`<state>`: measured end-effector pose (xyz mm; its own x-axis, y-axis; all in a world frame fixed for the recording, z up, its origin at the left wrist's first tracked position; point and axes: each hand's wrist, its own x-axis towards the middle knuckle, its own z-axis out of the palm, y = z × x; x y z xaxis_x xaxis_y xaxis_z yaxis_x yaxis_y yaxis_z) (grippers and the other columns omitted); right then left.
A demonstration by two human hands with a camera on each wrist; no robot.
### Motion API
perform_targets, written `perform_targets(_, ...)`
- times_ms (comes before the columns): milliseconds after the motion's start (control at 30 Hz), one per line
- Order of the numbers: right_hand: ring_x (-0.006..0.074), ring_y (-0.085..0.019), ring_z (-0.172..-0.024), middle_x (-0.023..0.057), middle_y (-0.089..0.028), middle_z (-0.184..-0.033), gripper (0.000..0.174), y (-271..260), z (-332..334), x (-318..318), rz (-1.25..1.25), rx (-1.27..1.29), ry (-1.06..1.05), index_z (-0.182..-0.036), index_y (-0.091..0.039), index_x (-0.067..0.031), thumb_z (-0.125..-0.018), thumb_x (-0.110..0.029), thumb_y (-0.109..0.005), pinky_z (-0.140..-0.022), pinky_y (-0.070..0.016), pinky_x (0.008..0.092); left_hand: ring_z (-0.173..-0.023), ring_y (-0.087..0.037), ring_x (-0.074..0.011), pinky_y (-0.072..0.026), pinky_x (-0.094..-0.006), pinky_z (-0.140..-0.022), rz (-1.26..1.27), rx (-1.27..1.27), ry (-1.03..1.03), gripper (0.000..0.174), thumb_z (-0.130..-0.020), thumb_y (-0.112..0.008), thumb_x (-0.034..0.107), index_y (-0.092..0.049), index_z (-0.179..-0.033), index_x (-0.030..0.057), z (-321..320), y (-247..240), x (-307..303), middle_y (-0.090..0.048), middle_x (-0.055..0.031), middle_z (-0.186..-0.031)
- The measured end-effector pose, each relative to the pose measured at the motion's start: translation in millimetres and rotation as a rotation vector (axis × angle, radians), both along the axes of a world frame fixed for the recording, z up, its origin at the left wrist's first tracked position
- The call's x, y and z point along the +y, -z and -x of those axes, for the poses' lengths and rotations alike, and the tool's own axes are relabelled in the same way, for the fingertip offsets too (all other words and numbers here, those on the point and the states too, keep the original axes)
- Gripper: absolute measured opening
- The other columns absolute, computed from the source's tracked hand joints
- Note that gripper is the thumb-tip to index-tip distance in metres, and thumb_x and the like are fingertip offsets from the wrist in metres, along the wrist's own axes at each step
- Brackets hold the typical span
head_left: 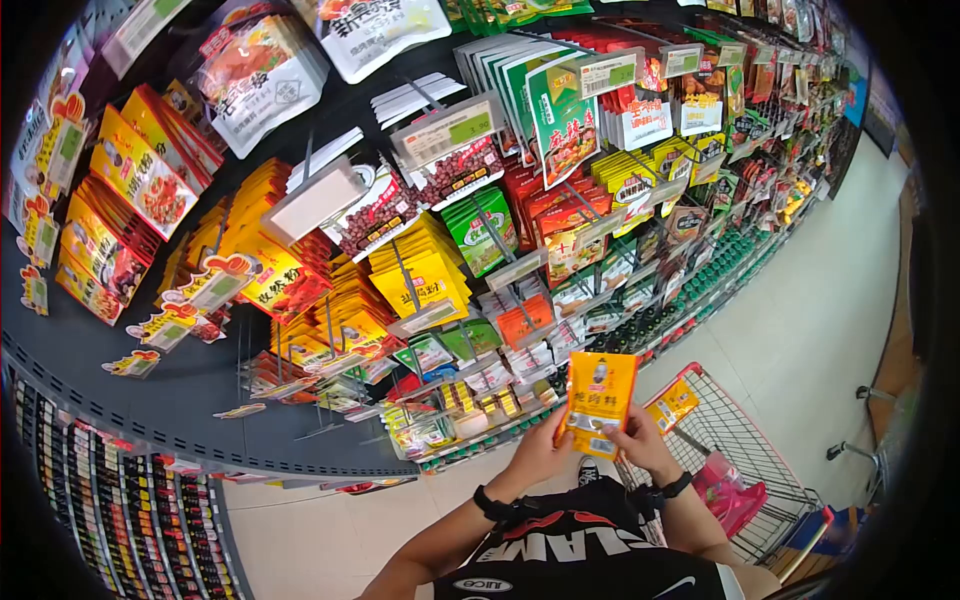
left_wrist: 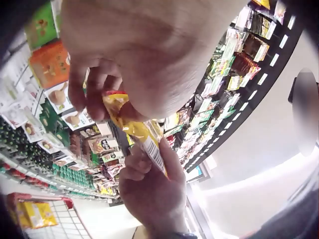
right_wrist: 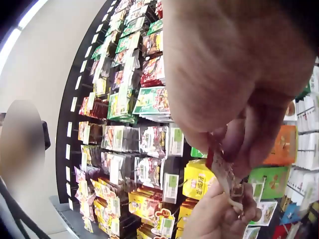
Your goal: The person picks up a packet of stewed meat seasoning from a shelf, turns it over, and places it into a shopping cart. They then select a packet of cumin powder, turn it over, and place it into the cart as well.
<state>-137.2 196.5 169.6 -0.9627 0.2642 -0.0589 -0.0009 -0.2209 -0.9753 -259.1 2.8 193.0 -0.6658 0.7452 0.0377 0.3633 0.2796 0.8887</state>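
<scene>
A yellow-orange seasoning packet (head_left: 600, 392) is held upright in front of the body, its printed face showing in the head view. My left hand (head_left: 538, 458) pinches its lower left edge, and my right hand (head_left: 646, 443) grips the lower right edge. From the left wrist, the left hand (left_wrist: 134, 55) looms large above the crinkled packet (left_wrist: 130, 119), with the right hand (left_wrist: 153, 189) below beside a barcode. In the right wrist view the packet (right_wrist: 227, 179) appears nearly edge-on between the right hand (right_wrist: 239, 84) and the left hand (right_wrist: 214, 216).
A wire shopping cart (head_left: 745, 440) stands just right of the hands, holding a yellow packet (head_left: 672, 405) and a pink bag (head_left: 725, 487). Shelves of hanging seasoning packets (head_left: 420, 270) curve along the left and front. Pale floor (head_left: 770, 320) runs along the right side.
</scene>
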Motion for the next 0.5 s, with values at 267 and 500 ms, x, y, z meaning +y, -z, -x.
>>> perform_targets(267,0.008,-0.063,-0.087,0.0012,-0.066,-0.097,0.035,-35.4,26.9,-89.3,-0.055,0.034,-0.301,-0.12,-0.058,-0.0043,-0.09,-0.012,-0.074,-0.077,-0.0525,0.0264,-0.078,-0.069,-0.0279,-0.0545,-0.0352,-0.067,0.105,-0.089,0.153,0.06,-0.09,-0.061,0.006,-0.038,-0.145,0.0023,11.1,-4.7,-84.6,-0.069,-0.0176,-0.099)
perform_targets(500,0.0053,-0.055,-0.079,-0.0019,-0.061,-0.088,0.023,-24.4,36.1,-128.2,-0.039,-0.039,-0.343,-0.111,-0.06,-0.0035,-0.093,-0.013,-0.07,-0.072,-0.0485,0.0234,-0.087,-0.067,-0.0437,-0.0527,-0.0476,-0.072,0.156,-0.132,0.078,0.052,-0.09,-0.056,0.007,-0.044,-0.14,0.0028,8.5,-4.2,-127.4,-0.068,-0.0259,-0.098)
